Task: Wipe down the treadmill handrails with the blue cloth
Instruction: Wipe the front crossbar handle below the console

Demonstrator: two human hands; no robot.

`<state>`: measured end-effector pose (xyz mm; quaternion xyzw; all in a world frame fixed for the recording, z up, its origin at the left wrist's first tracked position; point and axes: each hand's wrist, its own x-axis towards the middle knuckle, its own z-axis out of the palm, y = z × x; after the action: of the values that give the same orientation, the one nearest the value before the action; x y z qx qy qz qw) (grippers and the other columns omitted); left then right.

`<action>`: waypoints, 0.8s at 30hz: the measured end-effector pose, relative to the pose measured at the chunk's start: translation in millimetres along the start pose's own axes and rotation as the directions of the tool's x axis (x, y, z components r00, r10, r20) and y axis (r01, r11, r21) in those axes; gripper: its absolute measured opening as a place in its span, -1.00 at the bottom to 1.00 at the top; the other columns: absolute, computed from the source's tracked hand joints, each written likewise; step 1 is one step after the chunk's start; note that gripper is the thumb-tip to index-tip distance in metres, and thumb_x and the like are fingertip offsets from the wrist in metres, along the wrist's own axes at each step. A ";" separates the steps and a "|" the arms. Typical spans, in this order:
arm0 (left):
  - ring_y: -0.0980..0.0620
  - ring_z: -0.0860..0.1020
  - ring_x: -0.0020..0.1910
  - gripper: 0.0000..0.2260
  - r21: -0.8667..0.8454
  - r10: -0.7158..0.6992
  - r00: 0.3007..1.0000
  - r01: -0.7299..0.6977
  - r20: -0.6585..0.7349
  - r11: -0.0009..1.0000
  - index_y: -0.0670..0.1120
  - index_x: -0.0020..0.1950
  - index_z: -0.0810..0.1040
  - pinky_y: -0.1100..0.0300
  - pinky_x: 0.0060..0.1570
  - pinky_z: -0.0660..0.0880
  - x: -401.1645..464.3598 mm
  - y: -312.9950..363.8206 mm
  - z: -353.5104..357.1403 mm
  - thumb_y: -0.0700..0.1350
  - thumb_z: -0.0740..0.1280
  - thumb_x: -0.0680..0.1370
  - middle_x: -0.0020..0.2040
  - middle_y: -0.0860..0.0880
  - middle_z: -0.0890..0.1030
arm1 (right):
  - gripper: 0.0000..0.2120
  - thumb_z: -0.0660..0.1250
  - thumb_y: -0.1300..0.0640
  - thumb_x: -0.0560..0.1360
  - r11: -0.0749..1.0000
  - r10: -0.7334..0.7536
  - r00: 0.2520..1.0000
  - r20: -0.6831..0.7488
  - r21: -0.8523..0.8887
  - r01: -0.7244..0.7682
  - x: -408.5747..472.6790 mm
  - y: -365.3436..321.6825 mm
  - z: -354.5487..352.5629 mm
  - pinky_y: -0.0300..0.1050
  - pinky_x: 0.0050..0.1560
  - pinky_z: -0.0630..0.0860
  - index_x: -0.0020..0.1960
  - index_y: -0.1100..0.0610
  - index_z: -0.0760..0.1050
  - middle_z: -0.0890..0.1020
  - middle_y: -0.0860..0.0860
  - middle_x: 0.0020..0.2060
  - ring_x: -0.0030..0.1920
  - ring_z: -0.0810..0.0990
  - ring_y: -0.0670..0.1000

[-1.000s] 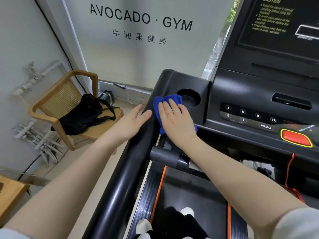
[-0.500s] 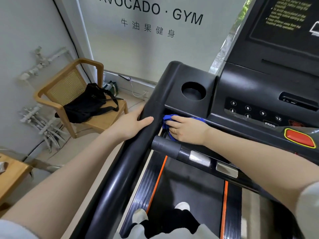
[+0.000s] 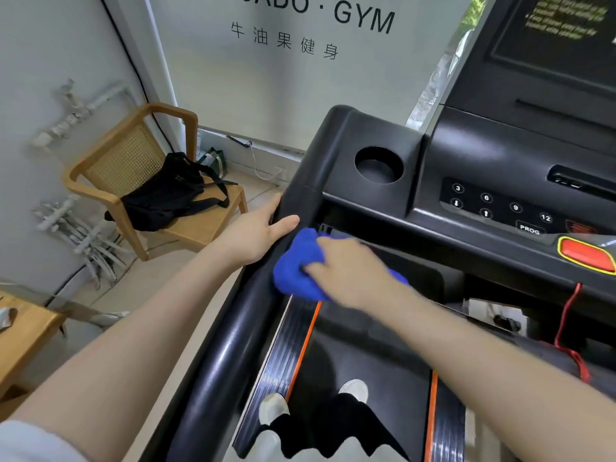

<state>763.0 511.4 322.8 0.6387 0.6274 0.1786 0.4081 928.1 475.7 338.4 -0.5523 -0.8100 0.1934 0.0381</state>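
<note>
The blue cloth [image 3: 295,273] is bunched at the centre of the frame and is gripped by the right hand [image 3: 346,271], whose fingers are curled over it; it is pressed against the inner side of the left handrail [image 3: 230,341], just below the console [image 3: 400,181]. The left hand [image 3: 256,236] is laid on the outer side of the same handrail, just above the cloth, with the thumb stretched across the top of the rail and the fingers reaching over its far side; whether those fingers are wrapped round the rail cannot be told. The 2 hands are close together but not touching.

A round cup holder [image 3: 378,165] is sunk into the console at upper centre, and numbered keys 3, 6, 9 and 12 are seen to its right, with a red stop button [image 3: 585,253] at the right edge. The belt [image 3: 366,355] is seen at lower centre, edged by orange strips, and 2 white shoes are seen on it. In the left half of the frame a black bag [image 3: 166,193] is set on a wooden chair [image 3: 133,161].
</note>
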 end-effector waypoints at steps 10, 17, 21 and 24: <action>0.00 0.44 0.30 -0.51 0.014 0.032 0.999 -0.032 0.006 0.999 0.03 0.48 0.20 0.08 0.31 0.36 -2.2 -2.4 -2.4 0.11 0.17 0.58 0.38 0.01 0.44 | -0.83 0.16 0.05 0.50 0.970 0.202 0.977 -0.066 -0.126 -0.209 -31.0 27.7 -0.7 -0.12 -0.26 0.27 -0.21 0.00 0.19 0.39 -0.07 -0.30 -0.26 0.43 0.07; -0.03 0.48 0.24 -0.58 0.052 0.056 0.998 -0.056 0.000 0.997 -0.01 0.43 0.27 0.10 0.20 0.40 0.2 0.1 0.8 0.07 0.16 0.59 0.32 -0.02 0.50 | -0.84 0.13 0.04 0.51 0.965 0.234 0.967 -0.100 -0.101 -0.244 -19.9 1.4 18.3 -0.09 -0.23 0.29 0.03 0.10 0.29 0.52 0.04 -0.11 -0.17 0.46 0.11; -0.04 0.48 0.25 -0.48 0.033 0.033 0.999 -0.034 0.020 0.999 0.01 0.47 0.22 0.08 0.22 0.41 1.5 -3.5 0.9 0.17 0.15 0.55 0.35 -0.02 0.48 | -0.77 0.12 0.00 0.53 0.970 0.168 0.974 -0.155 -0.150 -0.191 -1.0 -12.1 33.6 -0.06 -0.17 0.33 0.08 0.12 0.36 0.53 0.06 -0.06 -0.06 0.53 0.12; -0.06 0.48 0.26 -0.42 0.016 -0.026 0.999 0.025 0.046 1.000 0.05 0.48 0.18 -0.05 0.27 0.42 2.0 -3.8 -1.8 0.24 0.15 0.52 0.37 -0.02 0.46 | -0.90 0.09 0.07 0.53 0.978 0.141 0.972 -0.190 -0.126 -0.167 -8.6 6.0 28.7 -0.07 -0.25 0.26 -0.11 0.09 0.25 0.45 0.01 -0.23 -0.24 0.47 0.09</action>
<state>759.5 513.4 320.5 0.6378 0.6272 0.1538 0.4197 928.8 462.0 311.1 -0.6300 -0.7695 0.0875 0.0570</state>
